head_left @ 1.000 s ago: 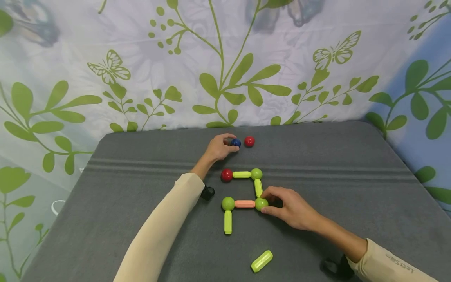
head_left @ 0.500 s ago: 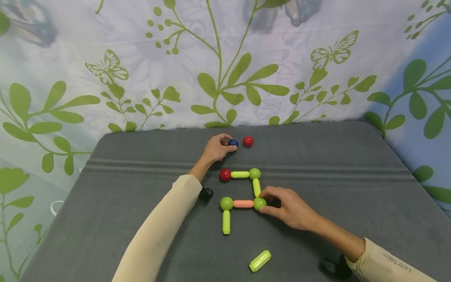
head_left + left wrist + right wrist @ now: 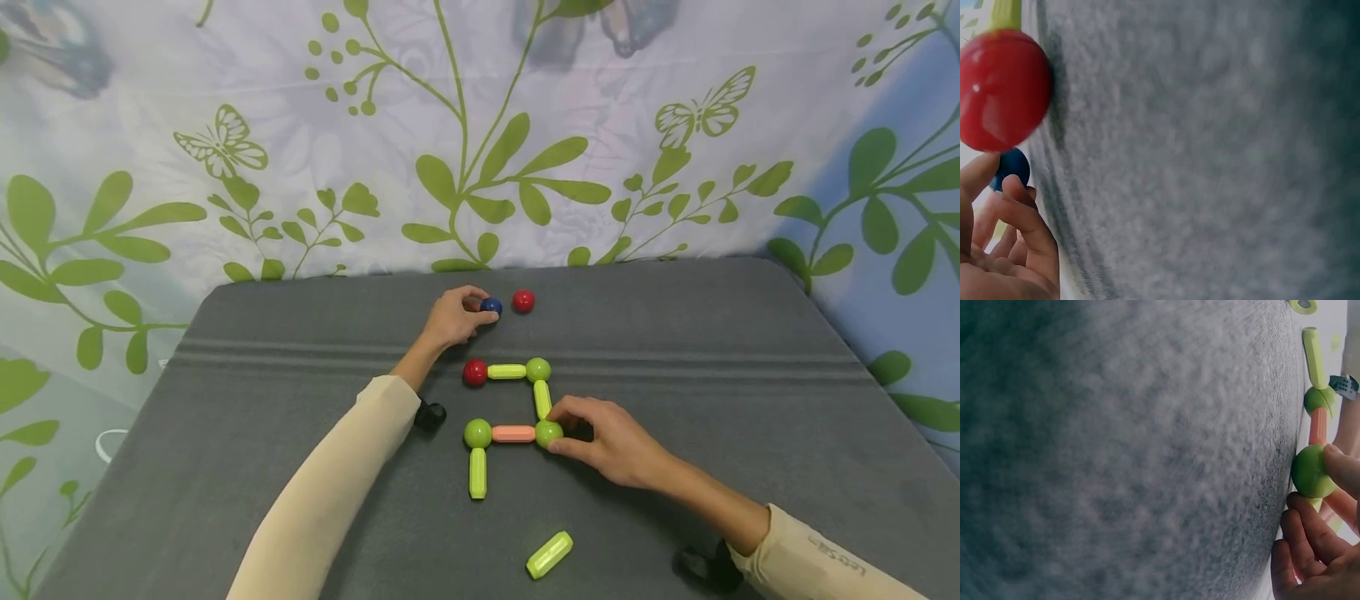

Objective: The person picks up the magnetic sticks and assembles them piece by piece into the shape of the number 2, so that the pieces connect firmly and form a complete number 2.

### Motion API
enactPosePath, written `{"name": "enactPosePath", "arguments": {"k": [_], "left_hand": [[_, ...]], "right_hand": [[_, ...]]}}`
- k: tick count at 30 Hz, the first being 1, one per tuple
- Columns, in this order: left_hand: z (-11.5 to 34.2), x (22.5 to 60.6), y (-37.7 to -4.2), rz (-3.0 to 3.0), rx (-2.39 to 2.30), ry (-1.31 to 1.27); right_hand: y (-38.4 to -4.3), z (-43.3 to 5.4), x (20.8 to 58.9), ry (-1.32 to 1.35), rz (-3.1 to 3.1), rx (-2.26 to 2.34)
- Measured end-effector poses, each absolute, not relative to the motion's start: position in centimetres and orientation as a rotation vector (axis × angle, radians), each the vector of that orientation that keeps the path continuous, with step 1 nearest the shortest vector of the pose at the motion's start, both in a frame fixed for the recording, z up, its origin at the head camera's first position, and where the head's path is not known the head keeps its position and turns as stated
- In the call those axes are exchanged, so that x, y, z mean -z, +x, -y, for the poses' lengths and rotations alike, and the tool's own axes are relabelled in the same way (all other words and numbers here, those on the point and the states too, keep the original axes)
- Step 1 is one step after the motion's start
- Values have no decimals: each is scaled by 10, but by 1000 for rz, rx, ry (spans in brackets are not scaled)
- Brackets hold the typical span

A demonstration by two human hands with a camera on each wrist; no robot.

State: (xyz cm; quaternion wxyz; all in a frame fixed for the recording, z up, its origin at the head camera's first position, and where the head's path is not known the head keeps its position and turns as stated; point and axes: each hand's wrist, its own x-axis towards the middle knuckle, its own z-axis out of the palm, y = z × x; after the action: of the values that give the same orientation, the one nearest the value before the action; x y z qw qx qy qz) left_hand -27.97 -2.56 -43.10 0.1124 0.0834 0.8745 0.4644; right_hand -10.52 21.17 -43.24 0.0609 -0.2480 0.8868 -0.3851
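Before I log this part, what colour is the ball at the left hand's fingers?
Blue; the ball shows best in the head view.

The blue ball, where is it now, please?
In the head view, the blue ball is pinched in the left grip near the far edge of the grey table, just left of the separate red ball.

Over toward the far edge, the person's left hand [image 3: 452,319] pinches a glossy blue ball [image 3: 492,307] between thumb and finger, just beside a bright red ball [image 3: 523,301]. Nearer, the right hand [image 3: 618,446] holds a shiny green ball [image 3: 547,434], the corner where a salmon rod [image 3: 513,433], lying crosswise, meets a lime rod [image 3: 542,400] running away to the far side.
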Motion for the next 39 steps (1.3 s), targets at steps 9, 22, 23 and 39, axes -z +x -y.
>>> {"name": "enactPosePath", "arguments": {"k": [9, 22, 23, 39], "left_hand": [[30, 420, -264, -2534, -1430, 297], [44, 404, -213, -2477, -1539, 487], [45, 403, -207, -2484, -1542, 523], [68, 403, -129, -2415, -1592, 712]], "right_hand": [[-105, -210, 434, -764, -2686, 1186], [-105, -212, 433, -747, -2694, 1174], [-105, -213, 433, -746, -2695, 1171], [-105, -213, 435, -783, -2691, 1190]]}}
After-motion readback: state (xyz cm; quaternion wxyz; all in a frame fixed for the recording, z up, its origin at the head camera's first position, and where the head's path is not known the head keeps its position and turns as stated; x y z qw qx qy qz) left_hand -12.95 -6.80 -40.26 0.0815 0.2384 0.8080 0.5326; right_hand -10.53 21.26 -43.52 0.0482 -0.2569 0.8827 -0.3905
